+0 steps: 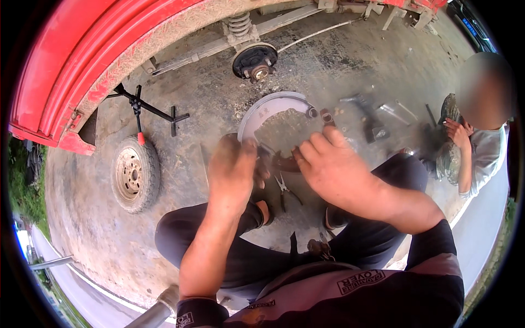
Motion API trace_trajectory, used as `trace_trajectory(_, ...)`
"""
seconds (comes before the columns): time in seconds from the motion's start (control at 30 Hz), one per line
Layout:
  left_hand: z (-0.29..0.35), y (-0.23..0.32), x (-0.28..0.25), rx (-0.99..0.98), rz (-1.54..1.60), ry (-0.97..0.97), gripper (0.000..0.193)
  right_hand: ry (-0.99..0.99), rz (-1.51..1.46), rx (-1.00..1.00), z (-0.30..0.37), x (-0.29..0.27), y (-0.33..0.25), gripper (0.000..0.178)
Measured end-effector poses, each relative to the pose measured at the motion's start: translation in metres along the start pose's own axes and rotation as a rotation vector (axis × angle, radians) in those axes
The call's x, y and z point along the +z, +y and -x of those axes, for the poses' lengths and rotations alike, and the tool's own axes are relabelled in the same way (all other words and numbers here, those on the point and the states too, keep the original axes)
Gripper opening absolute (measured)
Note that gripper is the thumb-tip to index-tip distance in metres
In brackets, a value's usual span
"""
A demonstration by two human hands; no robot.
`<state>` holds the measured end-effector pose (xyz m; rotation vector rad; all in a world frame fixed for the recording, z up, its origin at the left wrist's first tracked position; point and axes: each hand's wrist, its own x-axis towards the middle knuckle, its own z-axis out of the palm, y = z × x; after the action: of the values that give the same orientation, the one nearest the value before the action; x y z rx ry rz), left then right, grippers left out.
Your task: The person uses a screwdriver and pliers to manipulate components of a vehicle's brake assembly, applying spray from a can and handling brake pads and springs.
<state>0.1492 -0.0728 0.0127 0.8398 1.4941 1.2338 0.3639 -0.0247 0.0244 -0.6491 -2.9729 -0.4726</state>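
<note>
My left hand [232, 170] is closed around the left end of a curved brake shoe [263, 111] with a pale face. My right hand [334, 164] is closed too, its fingers on a second, rusty brown brake shoe [288, 164], which it partly covers. Near my right fingers, a round-eyed end [326, 116] of the brown shoe sticks up close to the pale shoe's right end. Whatever lies between the two shoes under my fingers is hard to make out. On the ground below my hands, between my feet, lies a pair of pliers [282, 191] with dark handles.
Ahead, a wheel hub with a black backing plate [255, 61] hangs under a red vehicle [60, 71]. A wheel [135, 174] and a black cross-shaped wrench [143, 104] are at left. Tools [361, 104] lie at right, beside a squatting person [481, 147].
</note>
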Motion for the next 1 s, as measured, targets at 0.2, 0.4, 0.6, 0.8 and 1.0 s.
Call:
trace_trajectory(0.2,0.005,-0.02,0.016,0.108,-0.059,0.041,0.026,-0.014,0.025,0.028,-0.006,0.004,-0.01,0.019)
trace_trajectory(0.4,0.002,-0.026,0.015,0.142,-0.218,0.057,0.023,-0.007,0.025,0.015,-0.009,0.012,-0.011,0.019)
trace_trajectory(0.6,0.001,-0.038,0.009,0.272,-0.363,0.063,0.024,0.016,0.018,-0.013,-0.012,0.006,-0.009,0.02)
trace_trajectory(0.8,0.009,-0.027,0.017,0.369,-0.492,0.08,0.023,0.035,-0.043,0.013,-0.006,0.006,-0.012,0.018)
trace_trajectory(1.0,0.008,-0.003,0.006,0.24,-0.191,-0.001,0.018,0.074,-0.115,0.017,-0.004,-0.002,-0.009,0.02)
